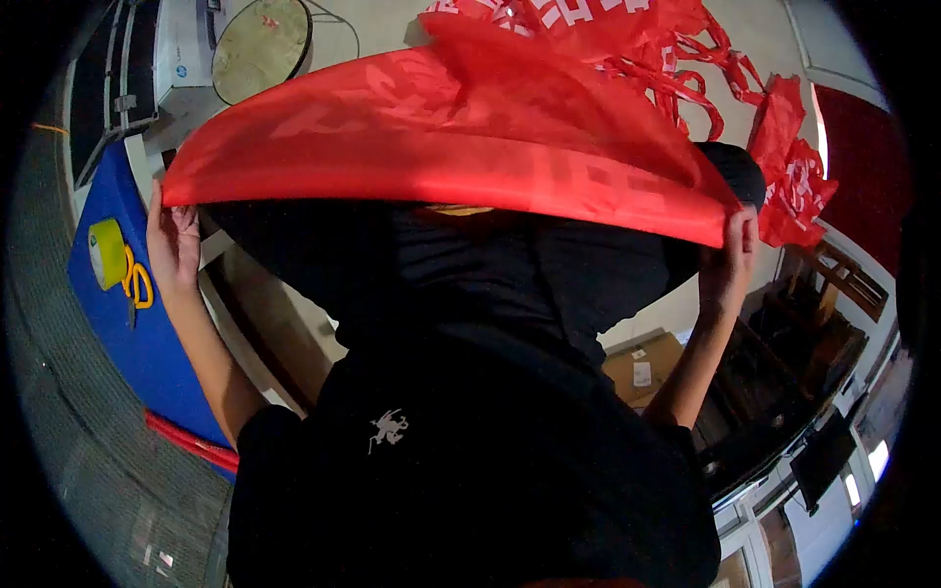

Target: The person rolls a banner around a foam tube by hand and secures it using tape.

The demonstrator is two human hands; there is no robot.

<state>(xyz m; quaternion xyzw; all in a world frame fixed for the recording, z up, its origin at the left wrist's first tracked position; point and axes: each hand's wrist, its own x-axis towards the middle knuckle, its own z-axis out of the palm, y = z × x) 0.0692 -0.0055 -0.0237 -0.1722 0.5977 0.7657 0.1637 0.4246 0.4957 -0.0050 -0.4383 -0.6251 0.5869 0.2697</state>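
L hand (176,235) & R hand (737,240) each pinch an end of the red sheet (431,162), stretched across the lap (451,260). Best pull evenly, keep near edge taut. Tape roll (110,255) left of lap, red printed heap (588,34) beyond it.

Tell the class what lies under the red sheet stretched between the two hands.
Black trousers run beneath the red sheet, and a sliver of something yellow shows at its near edge. The sheet covers the rest, leaving the yellow thing unclear.
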